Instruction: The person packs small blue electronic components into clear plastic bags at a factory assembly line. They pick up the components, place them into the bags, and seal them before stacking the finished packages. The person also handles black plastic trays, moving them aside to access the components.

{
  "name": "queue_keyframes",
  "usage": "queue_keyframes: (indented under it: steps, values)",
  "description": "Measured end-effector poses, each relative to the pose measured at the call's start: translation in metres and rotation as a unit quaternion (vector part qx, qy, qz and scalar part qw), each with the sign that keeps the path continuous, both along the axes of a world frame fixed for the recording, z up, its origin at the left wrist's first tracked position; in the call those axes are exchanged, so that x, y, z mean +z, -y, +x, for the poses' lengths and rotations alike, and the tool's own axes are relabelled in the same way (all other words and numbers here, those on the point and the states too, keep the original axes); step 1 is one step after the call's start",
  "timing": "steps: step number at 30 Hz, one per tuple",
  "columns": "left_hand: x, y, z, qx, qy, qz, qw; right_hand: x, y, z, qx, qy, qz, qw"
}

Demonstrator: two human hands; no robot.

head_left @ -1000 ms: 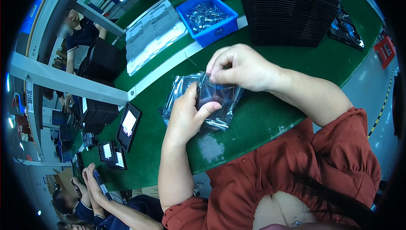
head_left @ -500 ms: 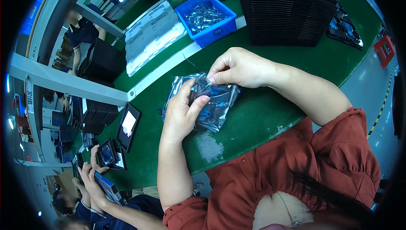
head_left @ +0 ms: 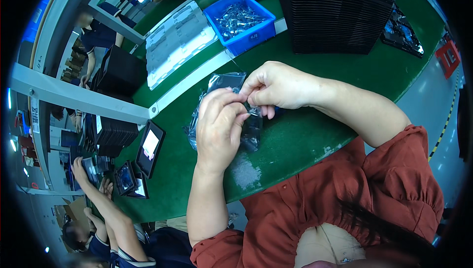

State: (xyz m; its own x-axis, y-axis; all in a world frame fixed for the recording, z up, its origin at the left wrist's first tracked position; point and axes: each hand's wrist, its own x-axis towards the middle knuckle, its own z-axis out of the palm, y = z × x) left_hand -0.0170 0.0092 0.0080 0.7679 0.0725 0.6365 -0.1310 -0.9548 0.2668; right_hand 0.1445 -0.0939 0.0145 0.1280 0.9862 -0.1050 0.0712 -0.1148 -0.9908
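Note:
A shiny, see-through dark plastic bag [head_left: 252,139] lies crumpled on the green table. My left hand [head_left: 217,127] lies over its left part, with thumb and fingers closed on the plastic. At the bag's far right edge, my right hand [head_left: 276,88] pinches a bit of the film, its curled fingers close to my left fingertips. What the bag holds is mostly covered by my hands. A thin dark strand sticks up from the table beyond the bag.
A blue bin [head_left: 251,36] of small metallic parts stands beyond my hands, beside grey moulded trays [head_left: 180,41]. A tall stack of black trays [head_left: 335,16] rises at the far right. A tablet-like screen [head_left: 149,148] and a co-worker's arms [head_left: 111,209] are at left.
My left hand has come further over the bag, toward my right fingers. The bag has been folded or turned between them. The co-worker's hands at left have moved farther away along the table.

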Motion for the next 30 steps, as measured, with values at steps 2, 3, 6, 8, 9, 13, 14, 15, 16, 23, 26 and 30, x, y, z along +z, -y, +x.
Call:
queue_keyframes:
  steps: [2, 3, 6, 8, 9, 13, 14, 15, 16, 23, 26, 30]
  values:
    - [-0.001, 0.004, -0.001, -0.014, 0.015, -0.02, 1.0, 0.002, -0.004, 0.004, 0.015, 0.075, -0.033, 0.997]
    - [-0.002, 0.005, 0.0, -0.026, 0.023, -0.031, 0.999, 0.003, -0.004, 0.007, 0.019, 0.112, -0.049, 0.992]
    - [-0.002, 0.006, -0.003, -0.038, 0.031, -0.053, 0.997, 0.0, -0.007, 0.007, 0.015, 0.204, -0.058, 0.977]
    - [-0.002, 0.001, -0.003, -0.038, 0.021, -0.056, 0.997, -0.003, -0.008, 0.01, 0.027, 0.19, -0.046, 0.98]
    - [-0.002, 0.0, -0.002, -0.037, 0.017, -0.058, 0.997, -0.005, -0.008, 0.012, 0.034, 0.185, -0.04, 0.981]
    - [-0.001, 0.004, 0.0, -0.046, 0.015, -0.031, 0.998, -0.01, -0.007, 0.013, 0.07, 0.139, -0.021, 0.988]
    - [-0.002, 0.007, 0.001, -0.049, 0.016, -0.028, 0.998, -0.008, -0.006, 0.012, 0.084, 0.152, -0.039, 0.984]
    - [-0.001, 0.009, 0.001, -0.05, 0.016, -0.024, 0.998, -0.006, -0.006, 0.011, 0.098, 0.164, -0.055, 0.98]
    - [-0.002, 0.01, 0.001, -0.052, 0.014, -0.028, 0.998, -0.008, -0.007, 0.01, 0.099, 0.189, -0.034, 0.976]
    - [-0.004, 0.004, -0.006, 0.084, -0.027, -0.176, 0.98, -0.001, -0.001, 0.022, 0.0, 0.08, 0.087, 0.993]
    - [-0.003, -0.006, -0.013, 0.082, -0.149, -0.285, 0.943, 0.003, -0.001, 0.032, -0.07, 0.112, 0.075, 0.988]
    - [0.007, -0.015, -0.017, 0.12, -0.172, -0.332, 0.919, 0.009, -0.002, 0.048, -0.17, 0.073, 0.058, 0.981]
